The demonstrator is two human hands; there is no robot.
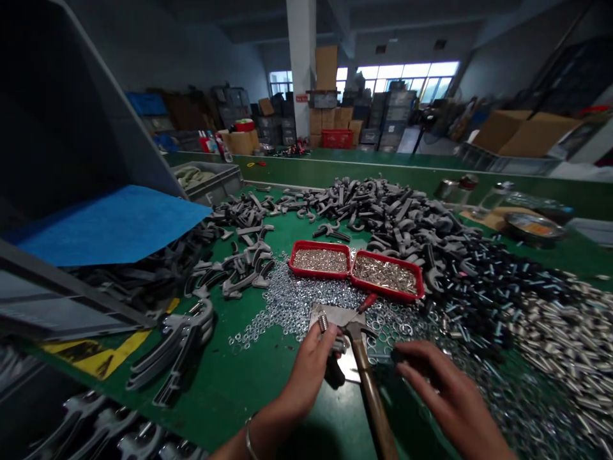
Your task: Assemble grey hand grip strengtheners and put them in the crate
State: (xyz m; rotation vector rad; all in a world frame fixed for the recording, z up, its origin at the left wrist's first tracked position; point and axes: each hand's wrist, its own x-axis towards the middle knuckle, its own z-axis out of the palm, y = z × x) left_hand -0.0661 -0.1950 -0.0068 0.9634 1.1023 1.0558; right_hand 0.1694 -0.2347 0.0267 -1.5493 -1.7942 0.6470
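Observation:
My left hand (313, 361) is closed around a grey and black clamp-like handle part, and a ridged metal cylinder (323, 319) sticks up by the thumb. It is over a metal plate (352, 374) on the green table. Beside that hand a hammer (366, 370) lies with its head on the plate and its wooden handle toward me. To the right of the hammer, my right hand (438, 383) hovers above loose metal rings, thumb and fingers apart, with nothing visible between them. A red-handled tool (367, 303) lies at the plate's far edge.
Two red trays (352, 275) of small metal pins stand beyond the plate, among scattered nuts and rings (287, 297). Grey handle parts (378, 204) are heaped behind. Black parts with bolts (488, 281) and metal cylinders (565, 326) pile up right. A grey crate (96, 306) leans in left.

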